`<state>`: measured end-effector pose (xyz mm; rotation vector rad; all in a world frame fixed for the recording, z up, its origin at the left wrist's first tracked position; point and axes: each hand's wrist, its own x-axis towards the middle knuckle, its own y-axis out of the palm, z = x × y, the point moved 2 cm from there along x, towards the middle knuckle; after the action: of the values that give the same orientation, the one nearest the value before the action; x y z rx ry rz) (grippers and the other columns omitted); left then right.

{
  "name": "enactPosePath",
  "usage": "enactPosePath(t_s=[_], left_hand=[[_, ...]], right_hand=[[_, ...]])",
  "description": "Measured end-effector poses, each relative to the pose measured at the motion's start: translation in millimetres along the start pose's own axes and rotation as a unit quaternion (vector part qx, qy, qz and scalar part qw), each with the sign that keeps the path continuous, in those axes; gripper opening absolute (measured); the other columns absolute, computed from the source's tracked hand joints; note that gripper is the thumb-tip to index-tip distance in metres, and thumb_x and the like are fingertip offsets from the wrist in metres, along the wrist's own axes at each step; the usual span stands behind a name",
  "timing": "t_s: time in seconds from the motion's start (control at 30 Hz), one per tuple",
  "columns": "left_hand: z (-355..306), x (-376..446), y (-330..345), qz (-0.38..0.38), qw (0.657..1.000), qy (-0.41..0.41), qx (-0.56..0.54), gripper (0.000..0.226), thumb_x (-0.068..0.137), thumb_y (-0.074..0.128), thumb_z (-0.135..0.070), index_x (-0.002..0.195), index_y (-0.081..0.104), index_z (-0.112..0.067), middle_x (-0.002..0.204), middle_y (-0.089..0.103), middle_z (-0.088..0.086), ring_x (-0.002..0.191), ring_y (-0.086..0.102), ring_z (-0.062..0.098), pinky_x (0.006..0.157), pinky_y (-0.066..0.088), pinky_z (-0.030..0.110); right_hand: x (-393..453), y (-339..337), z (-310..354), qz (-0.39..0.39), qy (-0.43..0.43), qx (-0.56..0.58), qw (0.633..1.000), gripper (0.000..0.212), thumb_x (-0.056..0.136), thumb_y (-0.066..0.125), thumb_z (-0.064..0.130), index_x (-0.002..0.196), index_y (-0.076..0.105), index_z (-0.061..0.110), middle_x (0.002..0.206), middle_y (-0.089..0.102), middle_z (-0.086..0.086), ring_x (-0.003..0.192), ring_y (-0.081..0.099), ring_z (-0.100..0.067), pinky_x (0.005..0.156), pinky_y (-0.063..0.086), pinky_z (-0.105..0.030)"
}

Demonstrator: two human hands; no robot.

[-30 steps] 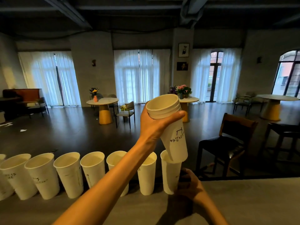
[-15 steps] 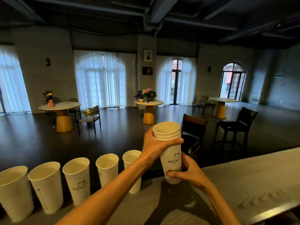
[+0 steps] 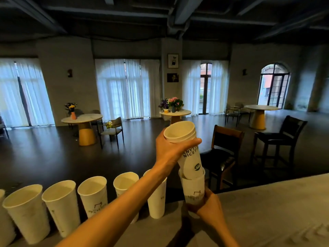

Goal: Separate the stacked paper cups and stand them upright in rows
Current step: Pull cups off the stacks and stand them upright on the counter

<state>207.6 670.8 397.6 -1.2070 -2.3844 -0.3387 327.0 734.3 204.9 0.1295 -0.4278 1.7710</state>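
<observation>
My left hand (image 3: 169,150) grips a short stack of white paper cups (image 3: 188,150) near its rim and holds it tilted above the counter. Just below, my right hand (image 3: 208,207) holds a single white cup (image 3: 193,189) by its lower part, its mouth still around the stack's bottom. The single cup stands at the right end of a row of several upright white cups (image 3: 92,195) along the far edge of the grey counter (image 3: 267,211). My left forearm crosses in front of two cups in the row.
Past the counter's far edge a dark wooden chair (image 3: 224,150) and a black chair (image 3: 281,138) stand close. Round tables with flowers (image 3: 83,125) sit further back on the dark floor. The counter stretches to the right of the row.
The stack has been lifted up out of the lowest cup. My right hand has brought that cup down to the counter at the right end of the row.
</observation>
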Motion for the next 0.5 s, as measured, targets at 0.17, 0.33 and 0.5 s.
enactPosePath(t_s=[0.17, 0.33, 0.5], left_hand=[[-18, 20, -11, 0.002, 1.0, 0.023, -0.004, 0.058, 0.062, 0.093, -0.023, 0.111, 0.061, -0.027, 0.106, 0.071, -0.008, 0.096, 0.068, 0.004, 0.071, 0.055, 0.012], [-8, 22, -23, -0.005, 1.0, 0.018, 0.008, 0.068, 0.061, 0.092, -0.027, 0.12, 0.058, -0.025, 0.113, 0.07, -0.006, 0.1, 0.066, 0.003, 0.071, 0.052, 0.007], [-2, 24, -30, -0.006, 0.999, 0.022, 0.026, 0.072, 0.054, 0.091, -0.037, 0.116, 0.054, -0.034, 0.113, 0.068, -0.009, 0.1, 0.065, 0.002, 0.071, 0.052, 0.008]], right_hand=[[5, 22, -35, 0.098, 0.031, 0.009, 0.995, 0.064, 0.05, 0.094, 0.028, 0.103, 0.062, 0.044, 0.099, 0.072, 0.013, 0.098, 0.069, -0.011, 0.089, 0.057, -0.042], [17, 29, -39, 0.112, 0.06, 0.011, 0.992, 0.065, 0.053, 0.096, 0.019, 0.101, 0.062, 0.047, 0.101, 0.073, 0.011, 0.1, 0.069, -0.015, 0.085, 0.056, -0.032], [31, 48, -32, 0.093, 0.088, -0.011, 0.992, 0.086, 0.054, 0.094, 0.011, 0.129, 0.053, 0.017, 0.125, 0.061, -0.009, 0.126, 0.052, -0.032, 0.105, 0.042, -0.048]])
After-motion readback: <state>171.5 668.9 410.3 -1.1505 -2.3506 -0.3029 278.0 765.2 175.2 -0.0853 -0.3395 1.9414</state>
